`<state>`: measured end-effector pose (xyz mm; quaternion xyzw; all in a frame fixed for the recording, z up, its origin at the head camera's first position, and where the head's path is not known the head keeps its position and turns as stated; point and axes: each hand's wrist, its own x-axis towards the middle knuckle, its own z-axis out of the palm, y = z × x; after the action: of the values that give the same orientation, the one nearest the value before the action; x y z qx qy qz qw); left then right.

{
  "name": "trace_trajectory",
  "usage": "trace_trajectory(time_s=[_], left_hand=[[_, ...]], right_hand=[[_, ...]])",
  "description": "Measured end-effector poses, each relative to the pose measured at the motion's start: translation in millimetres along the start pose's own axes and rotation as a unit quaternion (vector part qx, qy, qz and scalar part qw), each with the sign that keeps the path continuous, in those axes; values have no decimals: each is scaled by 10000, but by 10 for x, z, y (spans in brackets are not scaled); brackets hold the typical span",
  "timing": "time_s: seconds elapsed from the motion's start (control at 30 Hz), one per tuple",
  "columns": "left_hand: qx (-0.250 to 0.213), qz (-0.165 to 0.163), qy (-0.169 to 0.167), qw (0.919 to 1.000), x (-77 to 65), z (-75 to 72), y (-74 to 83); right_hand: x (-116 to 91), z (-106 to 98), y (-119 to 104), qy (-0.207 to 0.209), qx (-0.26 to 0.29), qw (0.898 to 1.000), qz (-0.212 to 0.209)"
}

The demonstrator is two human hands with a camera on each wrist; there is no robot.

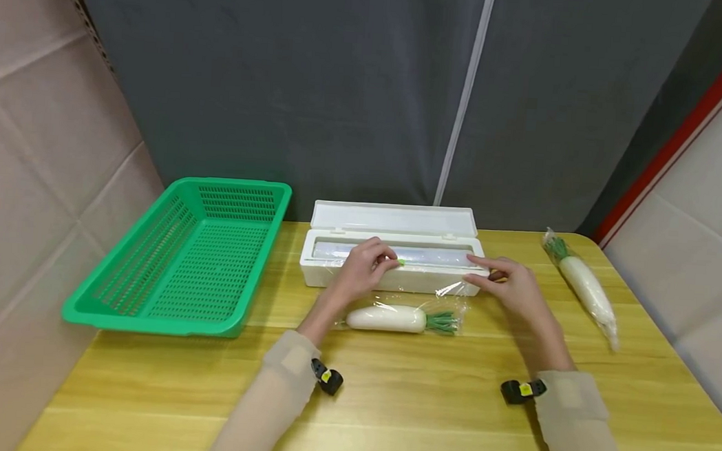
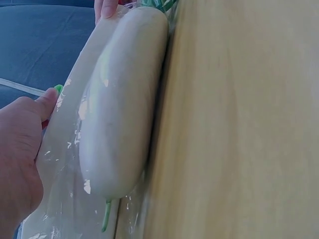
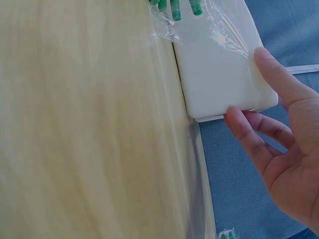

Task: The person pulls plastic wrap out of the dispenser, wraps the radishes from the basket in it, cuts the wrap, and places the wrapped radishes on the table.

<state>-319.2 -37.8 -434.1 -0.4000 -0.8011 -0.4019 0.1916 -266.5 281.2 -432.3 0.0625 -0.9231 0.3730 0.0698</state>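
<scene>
A white cling film dispenser (image 1: pixel 389 277) stands lid-up on the table, its roll of film (image 1: pixel 436 256) showing inside. Clear film runs over the front edge onto a white radish (image 1: pixel 386 318) with green tops, which lies just before the box. My left hand (image 1: pixel 364 268) pinches the small green slide cutter (image 1: pixel 401 262) near the middle of the dispenser's front edge; in the left wrist view the fingertips partly hide the cutter (image 2: pixel 59 88). My right hand (image 1: pixel 509 283) holds the dispenser's right end between thumb and fingers, seen closer in the right wrist view.
A green plastic basket (image 1: pixel 171 324) stands at the left of the table. Another radish (image 1: pixel 586 291), wrapped in clear film, lies at the right. Behind the table hangs a dark grey curtain (image 1: pixel 283 83).
</scene>
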Motion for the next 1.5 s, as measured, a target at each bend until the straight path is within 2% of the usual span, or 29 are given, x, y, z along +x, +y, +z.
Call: trace_trajectory(time_s=[0.3,0.63,0.93,1.23,1.5], left_hand=[[-19,20,91,10000,-28,-48,-17],[296,-67,199,9993,-82,-37,-3],[2,-254,246,9994,-82,-109,-30],[510,-178,326,9980,-137,-152,-41],[88,-318,491,9982,-173,-231,-66]], right_hand=[[5,-2,-3,27,14,9999,-97],[-4,4,5,-3,73,10000,-25],[-3,-2,-13,-1,82,10000,-20],[-9,1,-23,-32,64,10000,-54],[-10,2,-22,68,84,9996,-252]])
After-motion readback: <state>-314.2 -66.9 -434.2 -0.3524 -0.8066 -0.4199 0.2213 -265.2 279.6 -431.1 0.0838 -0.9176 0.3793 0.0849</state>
